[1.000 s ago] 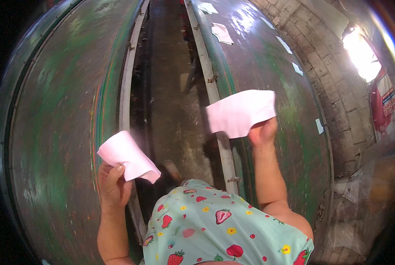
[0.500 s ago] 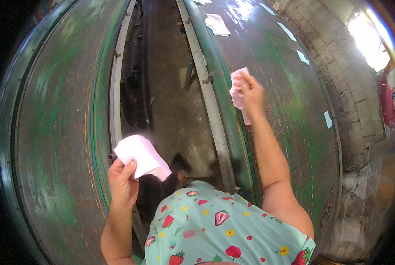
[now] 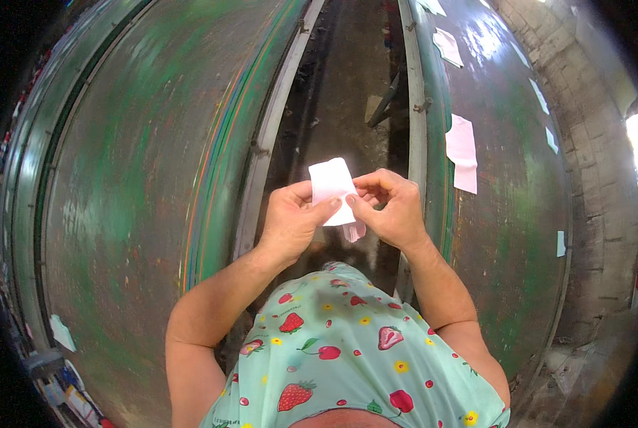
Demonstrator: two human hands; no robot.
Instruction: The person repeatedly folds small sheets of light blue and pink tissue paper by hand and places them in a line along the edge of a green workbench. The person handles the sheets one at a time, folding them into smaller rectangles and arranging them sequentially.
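Observation:
A folded bundle of pale pink cut pieces, looking like fabric [image 3: 331, 178], is held in front of me, over the gap between two long tables. My left hand [image 3: 290, 221] grips it from the left, thumb on its front. My right hand [image 3: 397, 214] pinches its right side with thumb and fingers, some of them hidden behind it. The bundle's lower end hangs loose below my thumbs. A pink piece [image 3: 462, 150] lies flat on the inner edge of the right table [image 3: 501, 214], beyond my right hand.
The left table [image 3: 112, 178] is green-streaked, with a white piece [image 3: 62, 332] near its outer edge. Metal rails [image 3: 417, 107] with small fittings border the dark aisle. More pale pieces [image 3: 447, 48] lie along the right table, beside a block wall [image 3: 590, 178]. Assorted items [image 3: 69, 389] sit at lower left.
The pink piece that was in my right hand now lies on the right table. My right hand has come back leftward to the bundle, which my left hand has raised toward the middle.

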